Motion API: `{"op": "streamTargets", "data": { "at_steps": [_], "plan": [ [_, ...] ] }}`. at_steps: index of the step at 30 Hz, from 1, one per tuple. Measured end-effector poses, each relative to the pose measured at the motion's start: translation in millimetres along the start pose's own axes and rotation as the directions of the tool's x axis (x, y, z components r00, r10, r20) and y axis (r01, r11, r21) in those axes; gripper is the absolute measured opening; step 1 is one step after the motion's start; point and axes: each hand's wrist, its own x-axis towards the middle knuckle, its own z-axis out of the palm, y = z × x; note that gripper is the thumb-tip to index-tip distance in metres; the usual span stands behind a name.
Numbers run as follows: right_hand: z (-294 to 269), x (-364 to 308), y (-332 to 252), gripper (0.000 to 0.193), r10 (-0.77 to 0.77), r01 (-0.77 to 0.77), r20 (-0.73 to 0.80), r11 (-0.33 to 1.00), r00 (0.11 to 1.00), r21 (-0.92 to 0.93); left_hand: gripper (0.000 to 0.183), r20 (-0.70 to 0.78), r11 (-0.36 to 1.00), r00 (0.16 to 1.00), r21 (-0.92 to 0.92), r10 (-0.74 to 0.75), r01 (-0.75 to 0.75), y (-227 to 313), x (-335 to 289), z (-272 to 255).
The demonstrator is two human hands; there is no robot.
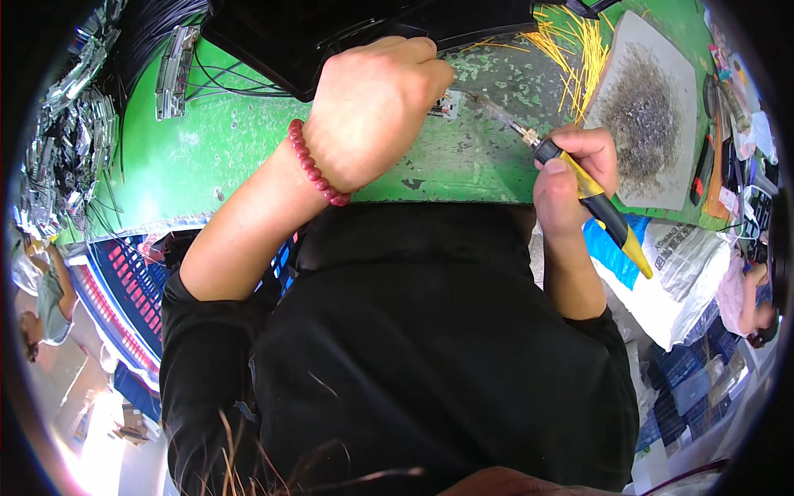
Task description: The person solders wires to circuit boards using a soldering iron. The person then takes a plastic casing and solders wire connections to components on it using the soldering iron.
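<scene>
My right hand (575,174) is closed around the handle of a yellow-and-black soldering iron (589,192). Its metal tip points up and left, toward a small pale part (447,105) beside my left fingertips. My left hand (376,107), with a red bead bracelet at the wrist, is curled closed over the bench, its back toward me. The fingertips are hidden beneath it, so what they grip cannot be made out. Just beyond that hand is a black plastic case (273,45).
On the worn green bench (248,157), yellow wires (583,54) lie far right, near a grey board (682,107) covered with dark residue. Clear plastic parts (70,140) and black wires (157,33) are heaped at left, with one wired clear part (175,74) apart. Tools (713,149) line the right edge.
</scene>
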Motion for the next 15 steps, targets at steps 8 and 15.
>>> {"op": "streamTargets", "data": {
  "at_steps": [8,15],
  "plan": [
    [8,5,-6,0.044,-0.157,0.161,0.059,0.983,0.986,-0.086,0.008,0.046,1.0,0.999,-0.007,-0.009,0.009,0,2,-3],
    [18,25,-17,0.019,-0.165,0.182,0.08,0.922,0.983,-0.342,0.008,-0.036,0.989,0.997,-0.131,-0.07,0.065,4,2,-4]
  ]
}}
